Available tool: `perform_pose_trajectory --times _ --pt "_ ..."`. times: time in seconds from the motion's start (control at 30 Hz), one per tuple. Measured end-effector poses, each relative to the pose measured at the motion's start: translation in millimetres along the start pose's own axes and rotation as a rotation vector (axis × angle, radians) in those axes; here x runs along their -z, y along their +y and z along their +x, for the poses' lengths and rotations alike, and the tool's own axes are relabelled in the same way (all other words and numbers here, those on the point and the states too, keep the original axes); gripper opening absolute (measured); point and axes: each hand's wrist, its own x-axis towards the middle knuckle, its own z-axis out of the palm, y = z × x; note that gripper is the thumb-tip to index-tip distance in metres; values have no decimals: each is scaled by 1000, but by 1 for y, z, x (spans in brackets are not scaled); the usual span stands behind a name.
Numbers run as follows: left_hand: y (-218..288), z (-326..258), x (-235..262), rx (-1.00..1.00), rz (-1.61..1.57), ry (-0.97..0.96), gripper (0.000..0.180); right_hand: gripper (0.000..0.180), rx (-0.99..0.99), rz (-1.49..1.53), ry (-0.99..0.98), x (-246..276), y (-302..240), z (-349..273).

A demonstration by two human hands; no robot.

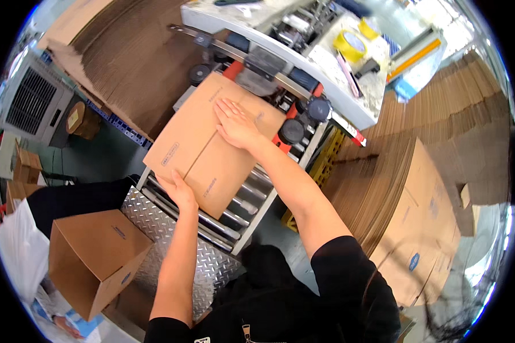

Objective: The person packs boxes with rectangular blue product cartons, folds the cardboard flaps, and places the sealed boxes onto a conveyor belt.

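A closed brown cardboard box (pixel 212 166) lies on the metal roller conveyor (pixel 243 214), its far end at the carton-sealing machine (pixel 263 63). My right hand (pixel 234 123) rests flat on its top, fingers stretched out near the far end. On the near left edge of the box lies my left hand (pixel 177 190), thumb and fingers apart; some of its fingertips are hard to make out. Neither hand is closed round anything. Black wheels with red mounts flank the far end of the box.
An open cardboard box (pixel 100 251) stands at lower left beside a diamond-plate metal sheet (pixel 160 220). Another person's hand (pixel 67 327) shows below it. Stacks of flat cartons (pixel 383 188) rise at right and far left. Yellow tape rolls (pixel 349 46) sit on the machine's top.
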Motion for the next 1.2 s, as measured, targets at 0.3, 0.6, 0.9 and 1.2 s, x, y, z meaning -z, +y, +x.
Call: perform_pose_trajectory --times 0.3,0.6,0.9,1.2 --pt "10 34 -111 -180 199 -41 57 37 -193 776 253 39 -166 -186" --pt "-71 -90 38 -151 310 -778 47 66 -940 -501 -385 229 -162 -441" --pt "-53 -242 326 510 603 -1537 35 46 -786 -524 -410 224 -138 -562" --pt "60 -258 258 1050 30 -1351 25 26 -9 262 -71 124 -392 -447"
